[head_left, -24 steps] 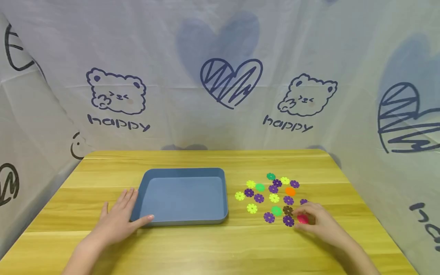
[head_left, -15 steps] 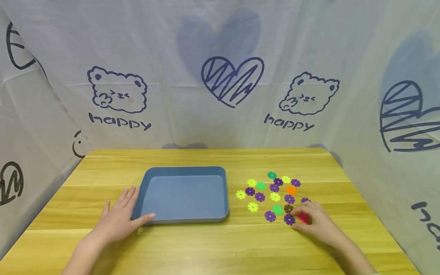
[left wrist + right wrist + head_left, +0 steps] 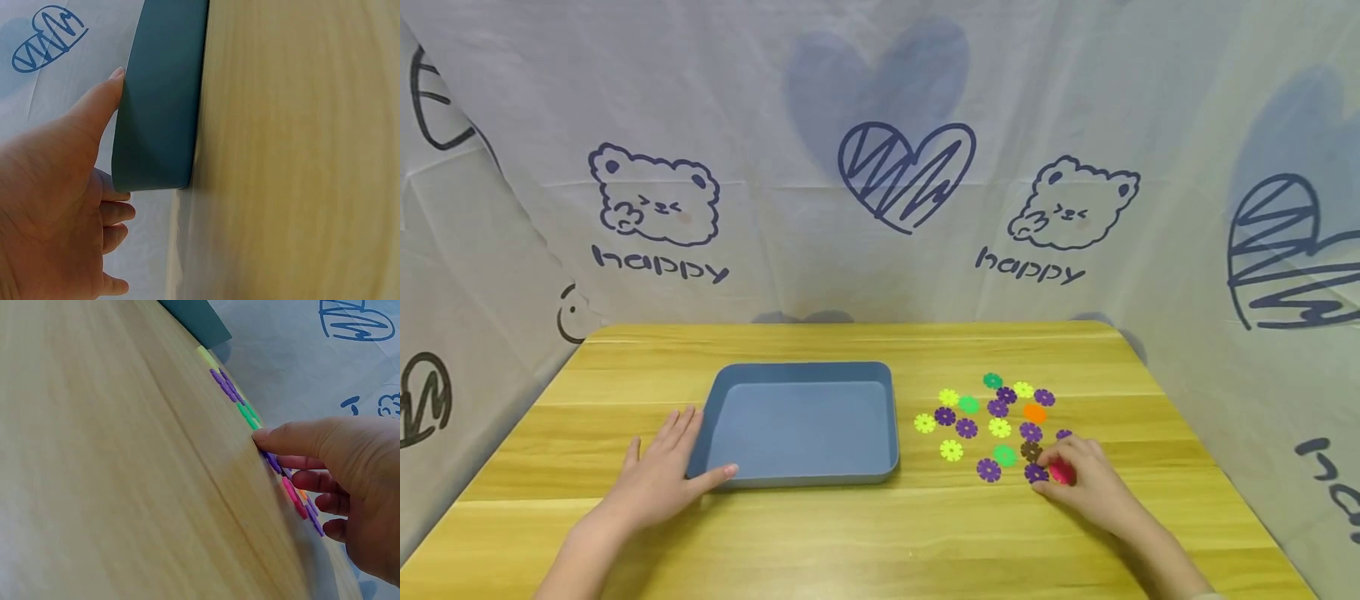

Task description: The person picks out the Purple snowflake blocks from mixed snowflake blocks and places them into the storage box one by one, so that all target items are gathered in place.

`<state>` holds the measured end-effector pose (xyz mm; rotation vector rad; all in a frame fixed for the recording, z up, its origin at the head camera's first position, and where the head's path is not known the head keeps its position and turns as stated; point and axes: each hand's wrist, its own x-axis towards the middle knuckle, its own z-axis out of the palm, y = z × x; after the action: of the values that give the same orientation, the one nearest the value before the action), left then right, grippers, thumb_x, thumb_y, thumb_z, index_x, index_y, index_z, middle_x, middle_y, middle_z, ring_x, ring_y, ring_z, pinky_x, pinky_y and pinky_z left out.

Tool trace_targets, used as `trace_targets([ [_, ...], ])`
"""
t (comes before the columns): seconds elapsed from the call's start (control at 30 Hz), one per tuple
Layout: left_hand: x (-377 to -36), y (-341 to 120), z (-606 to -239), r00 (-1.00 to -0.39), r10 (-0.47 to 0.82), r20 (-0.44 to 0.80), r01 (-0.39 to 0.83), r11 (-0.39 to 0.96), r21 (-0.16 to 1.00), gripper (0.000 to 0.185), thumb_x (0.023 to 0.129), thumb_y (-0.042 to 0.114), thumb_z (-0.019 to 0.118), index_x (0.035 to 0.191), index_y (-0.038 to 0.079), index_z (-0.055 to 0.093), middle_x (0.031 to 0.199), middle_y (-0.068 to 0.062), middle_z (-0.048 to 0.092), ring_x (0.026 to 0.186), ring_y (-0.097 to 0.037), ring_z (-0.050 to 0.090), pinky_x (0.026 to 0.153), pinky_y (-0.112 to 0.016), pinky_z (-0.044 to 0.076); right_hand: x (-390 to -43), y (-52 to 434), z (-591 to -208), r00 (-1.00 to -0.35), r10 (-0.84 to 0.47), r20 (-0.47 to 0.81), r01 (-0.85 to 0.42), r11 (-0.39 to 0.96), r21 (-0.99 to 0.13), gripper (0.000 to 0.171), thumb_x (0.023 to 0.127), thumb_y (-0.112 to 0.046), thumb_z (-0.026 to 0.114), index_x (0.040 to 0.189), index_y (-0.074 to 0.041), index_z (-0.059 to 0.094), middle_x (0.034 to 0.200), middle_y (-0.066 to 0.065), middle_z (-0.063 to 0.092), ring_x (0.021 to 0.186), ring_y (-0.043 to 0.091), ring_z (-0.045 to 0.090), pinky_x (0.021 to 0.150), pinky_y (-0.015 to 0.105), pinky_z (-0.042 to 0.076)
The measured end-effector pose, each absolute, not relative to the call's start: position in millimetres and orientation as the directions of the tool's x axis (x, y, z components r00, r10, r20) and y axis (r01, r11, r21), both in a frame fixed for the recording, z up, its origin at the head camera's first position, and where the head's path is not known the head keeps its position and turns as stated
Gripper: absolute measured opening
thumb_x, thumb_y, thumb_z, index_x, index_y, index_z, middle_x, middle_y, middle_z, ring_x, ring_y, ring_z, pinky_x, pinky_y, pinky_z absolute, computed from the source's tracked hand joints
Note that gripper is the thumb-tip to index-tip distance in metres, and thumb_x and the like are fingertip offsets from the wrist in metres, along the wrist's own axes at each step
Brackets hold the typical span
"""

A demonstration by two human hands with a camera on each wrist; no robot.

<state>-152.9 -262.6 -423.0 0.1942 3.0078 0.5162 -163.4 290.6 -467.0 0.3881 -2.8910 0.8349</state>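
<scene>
My left hand (image 3: pixel 658 477) lies at the left end of a blue-grey rectangular tray (image 3: pixel 805 433), fingers extended along its outside and thumb at the near left corner. In the left wrist view, the thumb touches the rim of the tray wall (image 3: pixel 159 94). On the right, my right hand (image 3: pixel 1093 487) pinches a dark purple notched snowflake disc (image 3: pixel 1036 473) between thumb and fingertips, low over the table. A brown disc (image 3: pixel 1032 452) lies just beyond it, and a pink disc (image 3: pixel 1062 471) is partly covered by the fingers.
Several more notched discs lie scattered right of the tray, among them a lime one (image 3: pixel 951 451), a green one (image 3: pixel 1004 455) and an orange one (image 3: pixel 1034 413). The wood-grain table (image 3: pixel 850 542) ends against a printed white cloth (image 3: pixel 790 250).
My right thumb and fingers have come together on the dark purple disc, which has shifted slightly toward the hand. My left hand has stayed at the tray.
</scene>
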Motion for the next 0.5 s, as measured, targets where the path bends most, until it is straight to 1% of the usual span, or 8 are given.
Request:
trace_targets([
  [0.3,-153.1,-262.3,-423.6,-0.988,0.139,-0.068,0.108,0.933,0.344,0.110,0.084,0.072,0.053,0.156,0.000,0.011,0.161,-0.026,0.012,0.149,-0.046,0.009,0.105,-0.081,0.002,-160.5,290.2,-463.6,-0.963,-0.203,0.177,-0.266,0.822,-0.504,0.029,0.076,-0.033,0.082,0.094,-0.016,0.068,0.104,0.001,0.063,0.095,0.018,0.043,0.073,0.024,0.036],
  [0.5,-153.8,-263.2,-425.4,-0.988,0.139,-0.063,0.110,0.935,0.338,0.110,0.084,0.073,0.053,0.156,0.000,0.012,0.161,-0.026,0.012,0.149,-0.046,0.009,0.104,-0.081,0.002,-163.2,293.0,-466.0,-0.964,-0.207,0.166,-0.264,0.806,-0.530,0.027,0.076,-0.030,0.082,0.092,-0.016,0.066,0.102,0.001,0.062,0.094,0.017,0.042,0.075,0.024,0.035],
])
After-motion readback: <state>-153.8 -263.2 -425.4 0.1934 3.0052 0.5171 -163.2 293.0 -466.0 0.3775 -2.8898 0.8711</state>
